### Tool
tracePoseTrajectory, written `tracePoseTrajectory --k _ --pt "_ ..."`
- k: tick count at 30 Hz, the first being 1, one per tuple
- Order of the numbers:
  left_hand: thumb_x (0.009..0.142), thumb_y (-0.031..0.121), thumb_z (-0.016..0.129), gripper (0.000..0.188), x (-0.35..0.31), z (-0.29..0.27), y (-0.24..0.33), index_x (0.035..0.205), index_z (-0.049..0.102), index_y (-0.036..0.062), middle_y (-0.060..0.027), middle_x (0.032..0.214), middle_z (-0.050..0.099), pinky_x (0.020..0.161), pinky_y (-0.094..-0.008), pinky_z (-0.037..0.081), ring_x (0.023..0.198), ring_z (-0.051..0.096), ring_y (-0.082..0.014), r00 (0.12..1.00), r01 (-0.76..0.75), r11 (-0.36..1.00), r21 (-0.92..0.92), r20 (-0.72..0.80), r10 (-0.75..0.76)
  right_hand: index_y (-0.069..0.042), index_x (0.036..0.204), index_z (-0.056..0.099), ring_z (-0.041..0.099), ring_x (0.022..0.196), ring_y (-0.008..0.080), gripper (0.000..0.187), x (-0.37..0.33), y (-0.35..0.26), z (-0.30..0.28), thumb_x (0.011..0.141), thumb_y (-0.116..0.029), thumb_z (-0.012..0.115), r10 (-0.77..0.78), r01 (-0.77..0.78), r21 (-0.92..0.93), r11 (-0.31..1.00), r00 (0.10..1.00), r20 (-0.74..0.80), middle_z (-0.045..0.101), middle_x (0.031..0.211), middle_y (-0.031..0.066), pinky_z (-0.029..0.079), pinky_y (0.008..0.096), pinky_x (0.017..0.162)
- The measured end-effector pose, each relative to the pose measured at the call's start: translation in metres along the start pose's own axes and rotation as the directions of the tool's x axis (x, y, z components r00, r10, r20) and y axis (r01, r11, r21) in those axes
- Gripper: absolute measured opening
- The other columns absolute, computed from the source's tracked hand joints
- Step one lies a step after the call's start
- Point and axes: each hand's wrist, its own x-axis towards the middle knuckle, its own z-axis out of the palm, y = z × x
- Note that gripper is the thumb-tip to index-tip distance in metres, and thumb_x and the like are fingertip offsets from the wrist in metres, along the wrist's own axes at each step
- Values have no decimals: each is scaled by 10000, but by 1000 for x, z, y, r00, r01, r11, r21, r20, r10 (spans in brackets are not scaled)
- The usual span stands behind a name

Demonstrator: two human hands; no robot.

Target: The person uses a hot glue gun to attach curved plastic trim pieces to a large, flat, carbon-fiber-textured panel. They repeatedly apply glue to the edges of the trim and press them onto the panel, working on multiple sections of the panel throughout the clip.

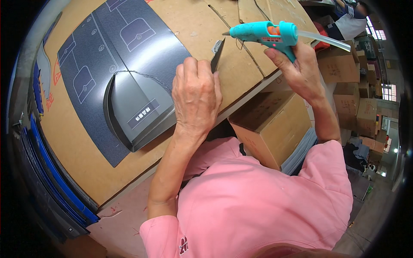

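Note:
In my right hand (301, 71) is a teal glue gun (263, 33), held up over the table's edge with its nozzle pointing left. A translucent glue stick (327, 39) pokes out of its back end. My left hand (197, 92) is closed around the side of a dark folded card piece; one flap (218, 55) rises beyond the fingers with a small whitish patch on it. This piece belongs to a dark blue sheet (142, 41) printed like a denim jacket, lying on the table. A grey panel with raised, folded edges (144, 107) forms its near part. The left fingertips are partly hidden.
Brown cardboard (60, 133) covers the tabletop. Stacked dark and blue sheets (60, 172) stand along the left side. Below the table's near edge sits a carton (275, 124), and more cartons (344, 69) are piled at the right. Another person (350, 23) is at the far right.

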Motion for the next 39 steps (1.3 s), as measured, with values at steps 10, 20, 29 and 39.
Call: tracePoseTrajectory --k 10,20,29,39 --pt "782 160 689 303 -1 3 -4 1017 601 -9 -131 898 530 753 -406 416 848 524 -306 1000 -6 993 117 -9 7 -29 1062 597 525 716 106 384 30 77 -7 940 -387 532 321 -234 271 934 882 -344 615 848 37 422 273 665" --pt "764 134 721 295 -15 -40 -11 1039 657 50 -95 929 600 801 -372 396 890 556 -257 972 -94 970 225 -191 139 -75 1296 452 497 1192 414 760 48 207 10 843 -686 427 482 -537 -47 842 791 -377 592 1189 224 200 600 1030" --pt "760 58 716 277 -64 -106 -57 1034 678 49 -104 964 610 838 -384 444 950 571 -293 950 120 978 170 -305 -63 -2 1268 482 529 1171 366 773 22 210 -8 803 -612 574 404 -503 -191 843 826 -394 583 1217 206 346 478 1004" --pt "751 186 757 304 -91 -116 -89 1011 671 56 -159 1256 511 972 -387 381 1159 494 -319 990 109 994 -13 -93 -109 -183 1115 629 466 1118 242 412 -17 -18 57 719 -111 720 -375 404 -140 904 906 197 522 1204 39 347 385 954"
